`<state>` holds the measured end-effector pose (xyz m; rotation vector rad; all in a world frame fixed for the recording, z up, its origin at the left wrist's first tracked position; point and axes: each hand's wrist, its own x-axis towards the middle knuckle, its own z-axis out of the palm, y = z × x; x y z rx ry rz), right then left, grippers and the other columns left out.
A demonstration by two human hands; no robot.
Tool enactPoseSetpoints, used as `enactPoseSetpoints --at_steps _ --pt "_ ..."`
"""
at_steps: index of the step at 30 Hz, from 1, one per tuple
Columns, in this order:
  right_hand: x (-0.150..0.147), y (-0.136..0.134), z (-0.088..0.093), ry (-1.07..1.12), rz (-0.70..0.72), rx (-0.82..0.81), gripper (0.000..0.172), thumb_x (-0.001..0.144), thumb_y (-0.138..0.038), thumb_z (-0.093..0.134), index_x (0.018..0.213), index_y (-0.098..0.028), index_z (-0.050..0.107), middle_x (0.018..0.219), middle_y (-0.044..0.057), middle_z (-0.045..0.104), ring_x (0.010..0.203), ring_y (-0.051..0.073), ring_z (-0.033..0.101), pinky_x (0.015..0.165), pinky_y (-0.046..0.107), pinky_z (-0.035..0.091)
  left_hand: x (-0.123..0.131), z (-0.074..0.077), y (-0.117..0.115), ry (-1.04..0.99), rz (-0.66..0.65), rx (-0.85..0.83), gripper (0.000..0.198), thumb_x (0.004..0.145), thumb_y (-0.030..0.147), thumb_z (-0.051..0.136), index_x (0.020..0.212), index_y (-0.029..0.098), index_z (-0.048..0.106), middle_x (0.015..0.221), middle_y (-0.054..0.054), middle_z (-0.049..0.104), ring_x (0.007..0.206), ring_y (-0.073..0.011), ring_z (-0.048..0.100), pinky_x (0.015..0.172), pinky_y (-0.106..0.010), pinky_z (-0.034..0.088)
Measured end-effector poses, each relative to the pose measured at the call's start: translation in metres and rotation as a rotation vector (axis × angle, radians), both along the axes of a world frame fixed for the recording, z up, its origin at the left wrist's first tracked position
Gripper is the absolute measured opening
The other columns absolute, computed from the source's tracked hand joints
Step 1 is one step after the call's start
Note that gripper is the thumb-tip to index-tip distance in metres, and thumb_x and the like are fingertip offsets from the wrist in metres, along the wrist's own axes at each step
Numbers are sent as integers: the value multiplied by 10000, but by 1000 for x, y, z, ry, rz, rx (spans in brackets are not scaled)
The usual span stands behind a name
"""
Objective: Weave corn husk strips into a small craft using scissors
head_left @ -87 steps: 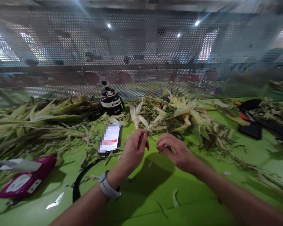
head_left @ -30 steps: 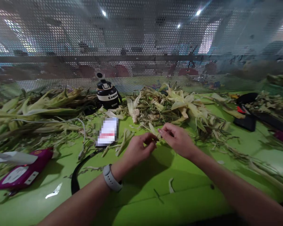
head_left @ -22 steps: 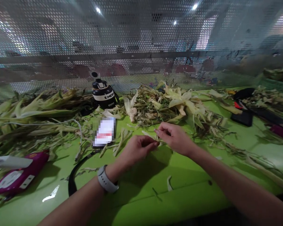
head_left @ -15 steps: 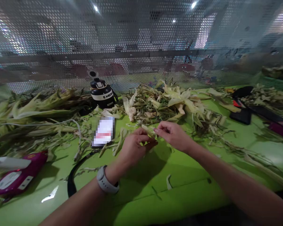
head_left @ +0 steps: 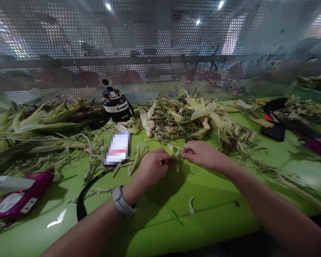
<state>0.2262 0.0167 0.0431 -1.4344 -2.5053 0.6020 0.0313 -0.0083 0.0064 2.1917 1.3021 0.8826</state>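
Note:
Above the green tabletop [head_left: 208, 200], my left hand [head_left: 153, 164] pinches a pale green plant piece [head_left: 176, 151] with thumb and fingertips. It looks like a strip of corn husk, though its exact kind is hard to make out. My right hand [head_left: 200, 153] is closed at its other side, the fingertips on a thin shred of it. Just behind the hands lies a heap of dry husks and shreds [head_left: 173, 125]. A few loose pale strips [head_left: 137, 160] rest left of my left hand. A grey-white watch strap [head_left: 123, 203] circles my left wrist.
A phone [head_left: 118, 150] and a black bottle [head_left: 117, 105] stand left of the heap. Long husks [head_left: 40, 121] pile at far left, above a magenta power strip [head_left: 21, 200]. Black items [head_left: 273, 131] lie at right. A perforated metal screen [head_left: 160, 46] closes off the back.
The plant piece has split into thinner, spread shreds. My right hand has shifted slightly right and down, and my left fingers have drawn closer together.

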Motion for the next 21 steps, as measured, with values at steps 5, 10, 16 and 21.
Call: enactPoseSetpoints --at_steps 5,10,16,21 --pt "-2 2 -5 -42 8 38 169 847 -223 576 722 -137 652 738 63 629 676 161 527 584 249 315 2 2 -4 71 -220 137 134 784 152 624 792 205 747 922 -65 709 821 -185 656 708 -289 517" --pt "-5 0 -4 6 5 11 178 837 -214 581 691 -136 646 686 36 607 639 143 517 572 238 319 4 5 -8 79 -411 92 215 803 91 546 843 179 739 941 -76 741 871 -192 670 777 -302 527" --pt "-7 -2 0 24 -56 -53 175 851 -252 555 759 -137 651 622 6 562 569 121 467 529 229 290 4 1 -7 -35 -340 -315 274 775 79 537 913 199 741 879 -31 761 738 -152 680 704 -247 517" --pt "5 1 5 4 -30 -29 187 818 -237 567 977 -155 625 761 34 633 605 133 509 532 230 306 8 -1 -6 -198 -201 -531 149 785 243 603 817 176 732 739 -20 733 617 -131 613 593 -228 471"
